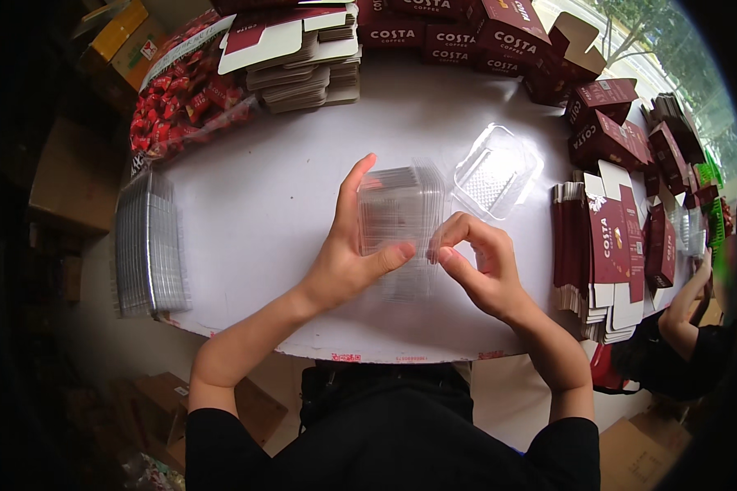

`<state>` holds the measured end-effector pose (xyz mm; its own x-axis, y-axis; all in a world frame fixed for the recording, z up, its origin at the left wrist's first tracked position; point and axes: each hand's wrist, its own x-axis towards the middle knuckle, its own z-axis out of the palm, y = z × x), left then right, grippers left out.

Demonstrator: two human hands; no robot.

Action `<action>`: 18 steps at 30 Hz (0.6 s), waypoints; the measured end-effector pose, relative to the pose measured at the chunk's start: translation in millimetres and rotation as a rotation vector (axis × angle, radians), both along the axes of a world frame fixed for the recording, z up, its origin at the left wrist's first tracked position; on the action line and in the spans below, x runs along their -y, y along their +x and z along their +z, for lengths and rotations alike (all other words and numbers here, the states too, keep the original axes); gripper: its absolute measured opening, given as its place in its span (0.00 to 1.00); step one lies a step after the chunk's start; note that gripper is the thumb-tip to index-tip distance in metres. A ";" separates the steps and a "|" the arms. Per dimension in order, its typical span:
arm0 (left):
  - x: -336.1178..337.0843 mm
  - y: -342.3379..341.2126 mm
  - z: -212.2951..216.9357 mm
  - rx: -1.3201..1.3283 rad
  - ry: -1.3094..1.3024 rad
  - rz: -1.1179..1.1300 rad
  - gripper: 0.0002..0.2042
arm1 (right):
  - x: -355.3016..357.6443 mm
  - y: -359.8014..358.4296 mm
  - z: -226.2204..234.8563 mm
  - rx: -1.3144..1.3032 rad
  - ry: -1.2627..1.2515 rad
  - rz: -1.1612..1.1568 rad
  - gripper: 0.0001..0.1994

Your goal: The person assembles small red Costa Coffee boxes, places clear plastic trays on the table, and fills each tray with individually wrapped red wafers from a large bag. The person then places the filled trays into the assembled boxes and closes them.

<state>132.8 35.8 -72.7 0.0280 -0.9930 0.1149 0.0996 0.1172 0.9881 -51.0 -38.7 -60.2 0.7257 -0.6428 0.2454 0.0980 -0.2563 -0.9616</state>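
A black shirt (393,446) fronts a white table (246,213) near a window (630,37). Mid-table, the left hand (344,260) clasps a nested clear-tray stack (397,211), thumb and forefinger spread; the right hand (490,266) pinches its right edge. Beyond lie a loose tray (493,173) and maroon cartons (499,33).

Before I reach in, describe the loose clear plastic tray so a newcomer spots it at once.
On the white table, find the left hand and the stack of clear containers it grips. Just beyond the right hand lies the loose tray, alone rather than nested in a stack.
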 end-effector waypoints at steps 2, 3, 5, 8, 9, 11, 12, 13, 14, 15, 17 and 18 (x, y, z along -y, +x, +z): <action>1.1 -3.7 2.1 0.019 -0.028 0.038 0.46 | -3.2 2.3 -1.3 0.049 -0.254 -0.141 0.03; 1.5 -4.8 2.7 0.029 -0.043 0.055 0.45 | -3.6 1.4 -0.8 0.063 -0.255 -0.191 0.03; 0.9 -0.8 0.9 0.027 -0.051 0.130 0.43 | -3.4 -1.4 0.1 0.086 -0.257 -0.293 0.04; 6.9 20.0 -5.6 -0.149 -0.060 0.240 0.35 | 23.2 -18.8 20.9 0.406 -0.133 -0.484 0.06; 10.1 23.7 -5.9 -0.279 -0.069 0.294 0.34 | 34.2 -23.6 29.3 0.361 -0.148 -0.553 0.06; 14.3 37.6 -12.5 -0.348 -0.026 0.331 0.33 | 47.6 -17.4 47.6 0.112 -0.256 -0.634 0.07; 14.6 39.7 -13.4 -0.376 -0.026 0.337 0.33 | 51.9 -5.4 52.3 0.018 -0.369 -0.686 0.07; 14.5 41.1 -13.9 -0.404 -0.026 0.344 0.33 | 54.8 13.2 56.4 -0.078 -0.481 -0.735 0.08; 13.9 43.6 -15.3 -0.430 -0.026 0.354 0.32 | 58.8 32.8 56.3 -0.201 -0.725 -0.748 0.08; 15.7 43.3 -17.0 -0.418 -0.054 0.384 0.32 | 61.7 48.0 56.1 -0.332 -0.972 -0.765 0.08; 19.5 43.5 -23.0 -0.391 -0.111 0.444 0.33 | 66.4 72.6 43.9 -0.669 -1.047 -0.670 0.06; 19.8 44.1 -22.4 -0.385 -0.119 0.460 0.33 | 68.0 81.3 34.2 -0.772 -1.036 -0.614 0.06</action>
<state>176.9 16.0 -95.1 0.5122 -0.8504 0.1203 0.3605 0.3400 0.8686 30.3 -106.7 -26.0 0.5682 -0.6765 0.4685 -0.7361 -0.6723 -0.0781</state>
